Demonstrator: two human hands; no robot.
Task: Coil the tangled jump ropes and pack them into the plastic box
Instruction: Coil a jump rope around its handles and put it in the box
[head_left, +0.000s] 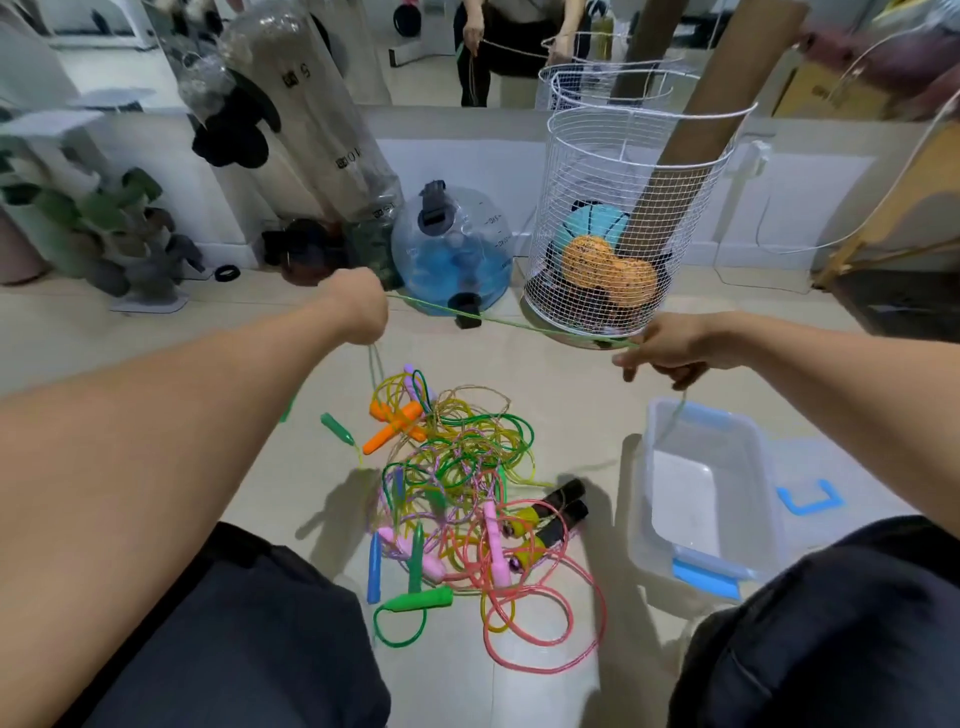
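Observation:
A thin light-green jump rope (509, 322) is stretched taut between my two raised hands. My left hand (358, 312) is closed on one part of it, with strands hanging down towards the floor. My right hand (660, 351) pinches the other part, and a loose end drops from it towards the clear plastic box (644, 499), which stands open with nothing in it at the right. On the floor between my knees lies the tangled pile of jump ropes (462, 478), yellow, green, pink and purple, with orange, green, blue, pink and black handles.
The box's lid (810, 499) with blue clips lies right of the box. A white wire basket (623, 223) holding balls, a blue water jug (452, 249) and tall clear bags stand along the far wall. My knees frame the pile.

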